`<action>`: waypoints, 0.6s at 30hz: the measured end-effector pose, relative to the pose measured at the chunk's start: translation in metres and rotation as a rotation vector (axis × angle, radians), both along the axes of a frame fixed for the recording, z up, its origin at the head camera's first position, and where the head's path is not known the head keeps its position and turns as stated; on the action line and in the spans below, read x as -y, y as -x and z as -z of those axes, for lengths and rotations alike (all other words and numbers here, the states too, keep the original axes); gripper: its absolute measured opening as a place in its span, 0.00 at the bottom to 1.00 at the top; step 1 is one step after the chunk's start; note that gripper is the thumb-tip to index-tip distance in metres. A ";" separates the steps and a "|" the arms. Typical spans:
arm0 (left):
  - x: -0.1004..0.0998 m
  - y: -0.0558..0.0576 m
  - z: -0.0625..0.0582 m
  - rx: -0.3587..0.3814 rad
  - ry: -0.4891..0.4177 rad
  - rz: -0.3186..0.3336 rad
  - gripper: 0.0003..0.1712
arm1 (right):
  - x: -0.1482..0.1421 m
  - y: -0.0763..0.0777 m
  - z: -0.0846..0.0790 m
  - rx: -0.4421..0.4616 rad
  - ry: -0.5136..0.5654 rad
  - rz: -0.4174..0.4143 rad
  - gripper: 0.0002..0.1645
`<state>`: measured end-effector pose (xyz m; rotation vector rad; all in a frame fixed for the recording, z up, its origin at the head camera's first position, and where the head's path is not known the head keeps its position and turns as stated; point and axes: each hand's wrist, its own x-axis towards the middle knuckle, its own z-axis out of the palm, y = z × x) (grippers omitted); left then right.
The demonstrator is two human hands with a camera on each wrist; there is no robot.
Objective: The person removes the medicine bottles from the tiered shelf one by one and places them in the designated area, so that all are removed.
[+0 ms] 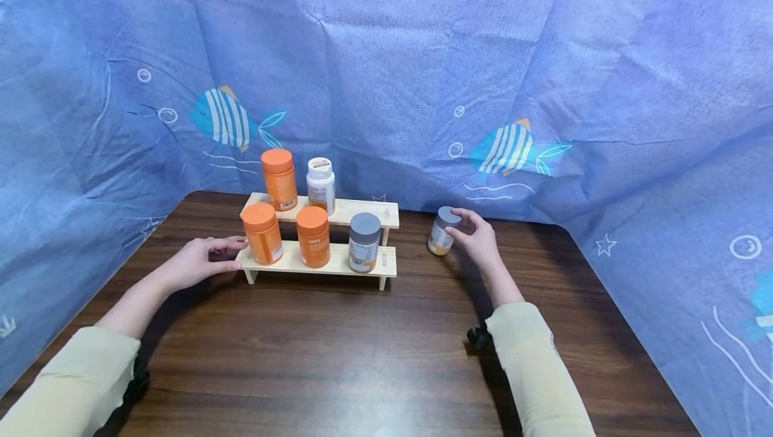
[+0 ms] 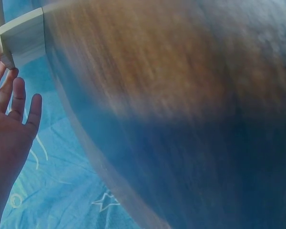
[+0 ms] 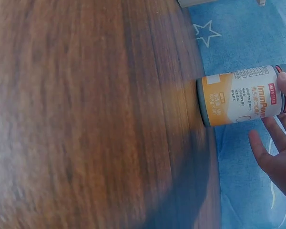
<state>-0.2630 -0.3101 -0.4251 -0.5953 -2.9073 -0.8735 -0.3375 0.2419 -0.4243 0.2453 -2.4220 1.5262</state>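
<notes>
My right hand [image 1: 477, 239] pinches a pill bottle with a grey lid [image 1: 443, 232] by that lid, thumb and fingers on either side. In the right wrist view the white and orange label of this bottle [image 3: 243, 95] shows; whether its base touches the table I cannot tell. At the left end of a two-tier wooden display rack [image 1: 290, 256], my left hand [image 1: 196, 262] holds the lower board between thumb and fingers. Only part of the rack [image 2: 26, 36] shows in the left wrist view, beside the left hand [image 2: 12, 129], whose outer fingers are spread.
On the lower board stand two orange bottles [image 1: 262, 235] [image 1: 313, 239] and another grey-lidded bottle [image 1: 364, 244]. The upper board carries an orange bottle [image 1: 280, 180] and a white bottle [image 1: 321, 185]. Blue fish-print cloth [image 1: 392, 74] hangs behind the dark wooden table [image 1: 314, 350].
</notes>
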 end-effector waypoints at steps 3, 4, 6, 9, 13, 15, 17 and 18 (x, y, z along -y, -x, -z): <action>0.000 0.001 -0.001 -0.002 0.011 -0.002 0.28 | 0.000 0.001 0.000 -0.014 -0.007 -0.007 0.29; 0.000 0.001 -0.001 -0.001 0.013 -0.003 0.28 | 0.000 0.001 -0.001 -0.014 -0.007 -0.008 0.29; -0.001 0.002 -0.002 0.005 0.012 -0.003 0.29 | 0.000 0.001 -0.003 -0.009 -0.011 -0.011 0.29; -0.001 0.002 -0.002 0.014 0.007 -0.001 0.29 | 0.001 -0.001 -0.009 -0.007 -0.006 -0.020 0.30; -0.002 0.000 -0.003 0.023 0.002 -0.001 0.30 | 0.004 -0.005 -0.023 -0.034 -0.047 -0.016 0.32; -0.001 -0.001 -0.003 0.027 0.000 -0.002 0.30 | 0.006 -0.007 -0.031 -0.041 -0.078 -0.011 0.32; -0.001 -0.002 -0.002 0.026 -0.001 0.000 0.30 | 0.008 -0.008 -0.039 -0.038 -0.120 -0.002 0.32; -0.002 -0.002 -0.002 0.026 -0.003 0.000 0.29 | 0.009 -0.009 -0.044 -0.038 -0.136 -0.002 0.32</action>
